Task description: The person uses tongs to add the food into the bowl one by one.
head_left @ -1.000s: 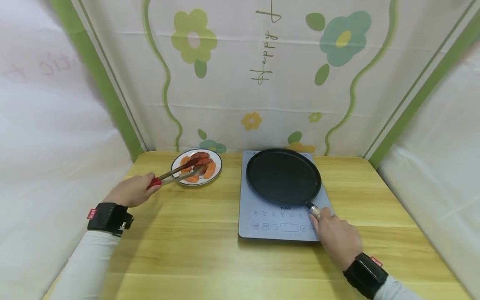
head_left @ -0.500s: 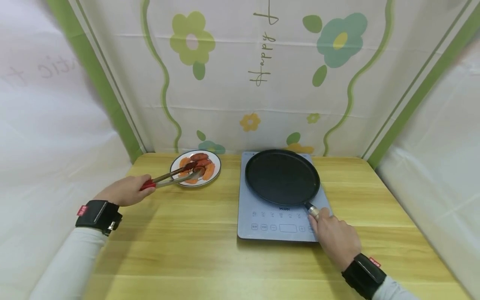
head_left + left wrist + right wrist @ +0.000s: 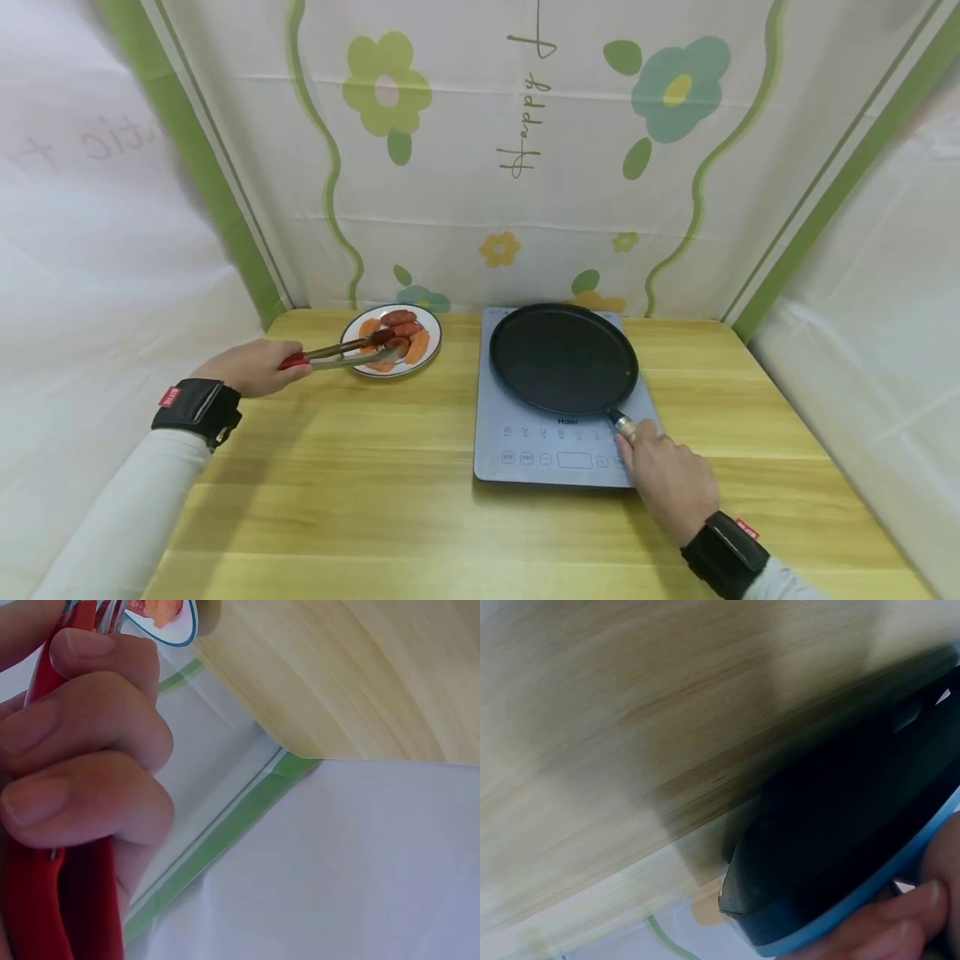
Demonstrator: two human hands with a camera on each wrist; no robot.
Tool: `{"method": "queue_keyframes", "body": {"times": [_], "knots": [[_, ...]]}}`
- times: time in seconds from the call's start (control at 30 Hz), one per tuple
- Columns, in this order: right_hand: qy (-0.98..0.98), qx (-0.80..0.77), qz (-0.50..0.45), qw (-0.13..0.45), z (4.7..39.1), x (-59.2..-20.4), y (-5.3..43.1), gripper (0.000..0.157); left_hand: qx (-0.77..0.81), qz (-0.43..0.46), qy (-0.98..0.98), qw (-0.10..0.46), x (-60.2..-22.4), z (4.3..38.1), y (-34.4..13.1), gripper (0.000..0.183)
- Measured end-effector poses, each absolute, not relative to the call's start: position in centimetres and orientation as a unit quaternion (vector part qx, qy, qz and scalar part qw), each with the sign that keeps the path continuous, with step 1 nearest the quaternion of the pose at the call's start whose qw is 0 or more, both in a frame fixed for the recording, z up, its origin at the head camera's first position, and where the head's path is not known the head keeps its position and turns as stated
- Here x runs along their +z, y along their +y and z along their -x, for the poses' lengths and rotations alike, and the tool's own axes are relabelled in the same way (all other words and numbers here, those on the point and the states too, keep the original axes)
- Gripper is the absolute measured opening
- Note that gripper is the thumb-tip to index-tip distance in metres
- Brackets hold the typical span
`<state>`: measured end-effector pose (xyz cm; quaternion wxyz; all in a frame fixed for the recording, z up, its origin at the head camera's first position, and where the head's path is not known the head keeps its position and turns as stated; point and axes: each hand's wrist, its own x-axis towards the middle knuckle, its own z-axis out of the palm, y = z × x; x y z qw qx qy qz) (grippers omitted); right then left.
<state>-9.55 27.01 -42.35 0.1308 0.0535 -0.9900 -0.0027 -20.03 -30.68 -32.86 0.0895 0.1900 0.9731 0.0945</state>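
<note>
My left hand grips red-handled tongs; in the left wrist view its fingers curl round the red handle. The tips of the tongs lie over a white, dark-rimmed plate at the table's back left. On it are red-brown sausage-like pieces and orange pieces; whether the tongs pinch one I cannot tell. My right hand holds the handle of a flat black pan. The pan sits on a grey induction cooker, its surface bare.
Everything stands on a light wooden table. A white cloth wall with printed flowers rises behind the back edge, and plain white cloth hangs at both sides. The cooker's underside looms dark in the right wrist view.
The left hand has drawn the tongs slightly left and back, and their tips have shifted a little over the plate. The right hand keeps its hold on the pan handle.
</note>
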Motion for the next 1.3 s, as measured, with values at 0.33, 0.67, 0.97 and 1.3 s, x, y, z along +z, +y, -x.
{"method": "queue_keyframes", "body": {"times": [0.33, 0.67, 0.97, 1.3], "knots": [[-0.99, -0.005, -0.053, 0.134, 9.4, -42.5, 27.2, 0.042, 0.082, -0.186, 0.974, 0.095, -32.7, 20.4, -29.7, 0.028], [-0.989, -0.003, -0.054, 0.14, 9.4, -42.6, 27.2, 0.042, 0.063, -0.192, 0.976, 0.082, -33.0, 20.1, -28.1, 0.03], [-0.989, -0.002, -0.049, 0.136, 9.4, -42.5, 27.0, 0.042, 0.07, -0.193, 0.977, 0.05, -33.9, 19.6, -27.3, 0.029], [-0.985, -0.005, -0.063, 0.162, 9.4, -42.5, 27.1, 0.043, 0.07, -0.183, 0.98, 0.024, -35.7, 18.8, -27.5, 0.024]]}}
